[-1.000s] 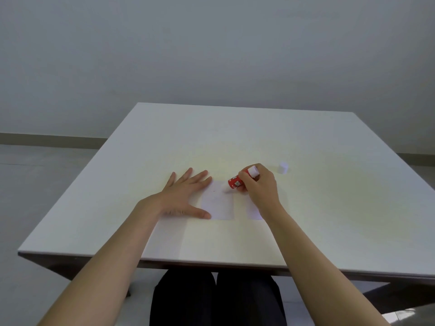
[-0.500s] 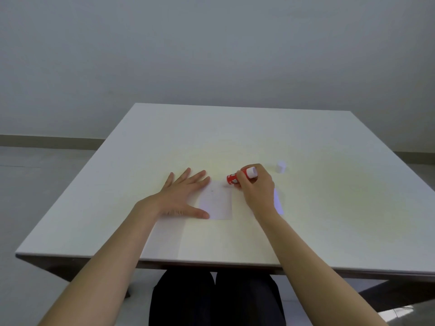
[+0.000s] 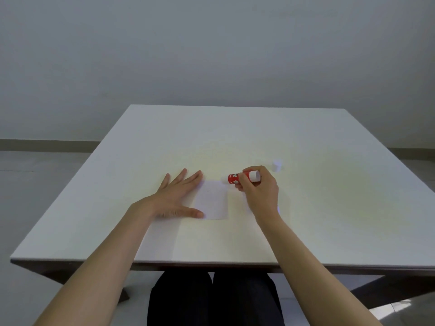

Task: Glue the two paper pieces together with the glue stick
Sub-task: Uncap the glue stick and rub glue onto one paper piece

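A small white paper piece (image 3: 213, 200) lies flat on the white table (image 3: 235, 137). My left hand (image 3: 175, 196) is spread flat beside it, thumb and forefinger on its left edge. My right hand (image 3: 257, 189) grips a red glue stick (image 3: 236, 178) with a white base, held almost level, its tip pointing left at the paper's top right corner. A second white paper piece (image 3: 282, 203) lies mostly hidden under my right hand and wrist. The glue stick's white cap (image 3: 277, 164) stands on the table behind my right hand.
The table's near edge (image 3: 211, 264) runs just above my dark-trousered knees (image 3: 211, 300). A grey wall stands behind the table, with floor on both sides.
My right hand has carried the glue stick up from the middle of the paper's right side to its top right corner. My left hand has stayed flat in place.
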{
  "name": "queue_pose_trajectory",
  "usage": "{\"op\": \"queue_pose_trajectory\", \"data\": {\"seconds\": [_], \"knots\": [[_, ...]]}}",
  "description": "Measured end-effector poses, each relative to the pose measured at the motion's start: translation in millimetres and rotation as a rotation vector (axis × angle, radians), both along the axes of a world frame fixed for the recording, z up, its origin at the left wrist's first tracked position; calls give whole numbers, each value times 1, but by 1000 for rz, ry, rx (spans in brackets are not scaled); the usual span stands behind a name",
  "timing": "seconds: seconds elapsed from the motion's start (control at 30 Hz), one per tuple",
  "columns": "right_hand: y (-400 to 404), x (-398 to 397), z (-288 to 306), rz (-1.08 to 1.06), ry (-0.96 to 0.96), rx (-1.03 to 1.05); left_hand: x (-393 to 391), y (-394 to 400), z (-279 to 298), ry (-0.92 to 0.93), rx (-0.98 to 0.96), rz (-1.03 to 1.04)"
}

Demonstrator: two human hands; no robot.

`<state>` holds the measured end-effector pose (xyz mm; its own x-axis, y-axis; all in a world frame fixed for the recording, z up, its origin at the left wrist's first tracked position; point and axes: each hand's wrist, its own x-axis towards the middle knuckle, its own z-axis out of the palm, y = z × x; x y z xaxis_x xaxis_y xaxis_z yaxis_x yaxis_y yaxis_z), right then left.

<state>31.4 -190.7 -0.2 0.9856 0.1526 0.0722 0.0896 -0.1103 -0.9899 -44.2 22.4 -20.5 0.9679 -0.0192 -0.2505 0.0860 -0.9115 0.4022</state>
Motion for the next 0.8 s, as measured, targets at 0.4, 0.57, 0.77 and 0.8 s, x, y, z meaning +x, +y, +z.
{"op": "queue_pose_trajectory", "data": {"seconds": [0.4,0.57,0.77,0.8], "knots": [[-6,-41,19,187,935,979,-18,-49,23,-638,-646,441],[17,-46,25,255,852,828,-6,-87,40,-804,-771,483],[19,-37,27,335,486,516,8,-62,65,-843,-767,464],[18,-36,27,311,398,397,11,-55,69,-856,-736,474]]}}
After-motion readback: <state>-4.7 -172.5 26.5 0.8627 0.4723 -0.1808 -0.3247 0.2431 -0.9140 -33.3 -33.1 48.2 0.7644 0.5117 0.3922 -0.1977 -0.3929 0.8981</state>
